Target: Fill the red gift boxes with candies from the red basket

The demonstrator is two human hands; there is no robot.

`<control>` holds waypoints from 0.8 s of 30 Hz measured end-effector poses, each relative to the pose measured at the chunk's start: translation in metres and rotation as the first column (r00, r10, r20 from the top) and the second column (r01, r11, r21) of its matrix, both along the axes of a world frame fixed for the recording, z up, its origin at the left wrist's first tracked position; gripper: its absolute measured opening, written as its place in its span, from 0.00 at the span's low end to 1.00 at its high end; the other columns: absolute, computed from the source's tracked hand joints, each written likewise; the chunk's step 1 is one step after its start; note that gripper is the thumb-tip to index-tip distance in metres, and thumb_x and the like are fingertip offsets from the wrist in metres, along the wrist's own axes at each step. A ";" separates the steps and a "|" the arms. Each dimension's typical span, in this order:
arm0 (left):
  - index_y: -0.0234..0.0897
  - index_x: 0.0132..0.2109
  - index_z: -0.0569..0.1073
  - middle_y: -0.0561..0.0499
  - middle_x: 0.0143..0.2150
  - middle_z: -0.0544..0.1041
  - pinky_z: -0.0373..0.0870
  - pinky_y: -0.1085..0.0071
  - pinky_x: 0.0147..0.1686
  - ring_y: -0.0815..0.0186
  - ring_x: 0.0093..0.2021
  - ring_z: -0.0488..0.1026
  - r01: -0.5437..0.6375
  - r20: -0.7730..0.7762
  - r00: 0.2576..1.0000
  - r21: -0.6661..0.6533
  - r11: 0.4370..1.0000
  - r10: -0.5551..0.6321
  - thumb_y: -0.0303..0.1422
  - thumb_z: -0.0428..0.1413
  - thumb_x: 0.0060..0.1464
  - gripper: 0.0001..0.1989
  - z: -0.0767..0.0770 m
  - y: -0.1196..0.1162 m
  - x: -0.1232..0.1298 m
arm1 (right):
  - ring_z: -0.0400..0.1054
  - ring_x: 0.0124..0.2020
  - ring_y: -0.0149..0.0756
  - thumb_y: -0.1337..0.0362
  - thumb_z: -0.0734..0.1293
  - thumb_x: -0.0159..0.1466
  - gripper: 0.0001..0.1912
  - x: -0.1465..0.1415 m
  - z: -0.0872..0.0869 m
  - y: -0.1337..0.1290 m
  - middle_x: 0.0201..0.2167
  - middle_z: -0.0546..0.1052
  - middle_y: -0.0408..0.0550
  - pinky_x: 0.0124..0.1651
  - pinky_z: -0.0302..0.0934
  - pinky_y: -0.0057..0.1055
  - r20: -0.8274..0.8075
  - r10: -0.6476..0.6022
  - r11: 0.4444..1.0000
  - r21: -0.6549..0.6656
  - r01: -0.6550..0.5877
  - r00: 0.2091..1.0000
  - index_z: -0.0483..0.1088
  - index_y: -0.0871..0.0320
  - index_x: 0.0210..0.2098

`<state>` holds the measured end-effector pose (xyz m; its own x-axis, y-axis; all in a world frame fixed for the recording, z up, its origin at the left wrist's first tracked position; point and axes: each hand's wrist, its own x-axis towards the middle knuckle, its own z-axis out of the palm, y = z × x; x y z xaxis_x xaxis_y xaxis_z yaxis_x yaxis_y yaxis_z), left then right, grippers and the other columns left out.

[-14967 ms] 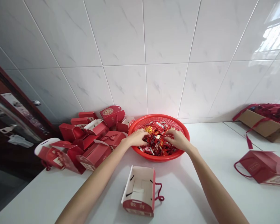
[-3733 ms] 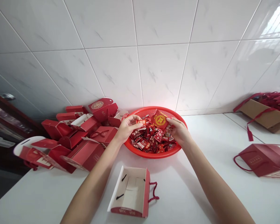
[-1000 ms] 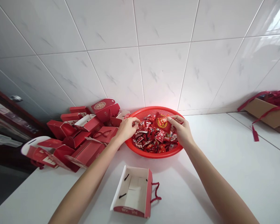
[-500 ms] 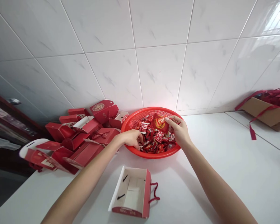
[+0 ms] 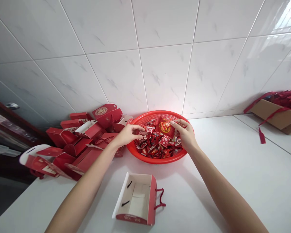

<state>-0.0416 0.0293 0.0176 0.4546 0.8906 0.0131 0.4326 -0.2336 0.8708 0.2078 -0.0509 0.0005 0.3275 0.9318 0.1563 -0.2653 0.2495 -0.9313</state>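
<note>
A red plastic basket (image 5: 160,160) full of small red wrapped sweets (image 5: 155,145) stands against the wall. My right hand (image 5: 185,131) pinches a large red and gold packet (image 5: 165,127) over the basket's right part. At the left rim, my left hand (image 5: 129,134) has its thumb and fingers apart, with the fingertips over the sweets; nothing held shows in it. Nearer to me lies an open red and white box (image 5: 138,199), its inside facing up, with a twisted red cord handle (image 5: 162,198) on its right side.
Many red boxes (image 5: 82,145) are piled at the left, close to my left forearm. A cardboard box (image 5: 274,115) holding dark red material stands at the far right, a ribbon hanging over its side. White tiled wall (image 5: 165,74) rises behind the table.
My left hand has lifted from the sweets at the basket's front left and moved back and left, its fingers spreading. My right hand stays on the packet.
</note>
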 end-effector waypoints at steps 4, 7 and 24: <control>0.37 0.42 0.82 0.45 0.46 0.86 0.78 0.56 0.53 0.53 0.49 0.81 -0.070 0.084 0.994 0.021 0.997 0.068 0.39 0.71 0.37 0.22 0.000 -0.003 -0.003 | 0.53 0.18 0.25 0.47 0.82 0.46 0.24 0.001 -0.002 0.000 0.16 0.65 0.36 0.21 0.49 0.27 -0.014 0.006 1.000 -0.002 -0.006 1.000 0.71 0.56 0.23; 0.36 0.43 0.82 0.45 0.45 0.86 0.78 0.55 0.52 0.52 0.48 0.81 -0.072 0.122 0.990 -0.009 0.997 0.073 0.42 0.73 0.37 0.25 -0.002 -0.005 -0.005 | 0.53 0.18 0.25 0.48 0.83 0.45 0.23 0.002 -0.003 0.002 0.17 0.66 0.36 0.21 0.49 0.27 -0.037 0.018 1.000 -0.012 -0.019 0.999 0.71 0.56 0.23; 0.37 0.40 0.81 0.51 0.38 0.83 0.77 0.67 0.42 0.64 0.37 0.79 -0.190 0.534 0.826 -0.037 0.981 0.180 0.37 0.72 0.39 0.19 -0.016 -0.023 0.004 | 0.58 0.16 0.29 0.50 0.81 0.49 0.21 0.027 -0.018 0.021 0.16 0.67 0.37 0.19 0.59 0.31 -0.266 0.063 0.997 -0.023 -0.071 0.962 0.69 0.52 0.26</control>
<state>-0.0377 0.0062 0.0015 0.1995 0.9547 0.2208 -0.0604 -0.2129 0.9752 0.2349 -0.0300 -0.0172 0.2898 0.9561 0.0424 -0.5183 0.1941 -0.8329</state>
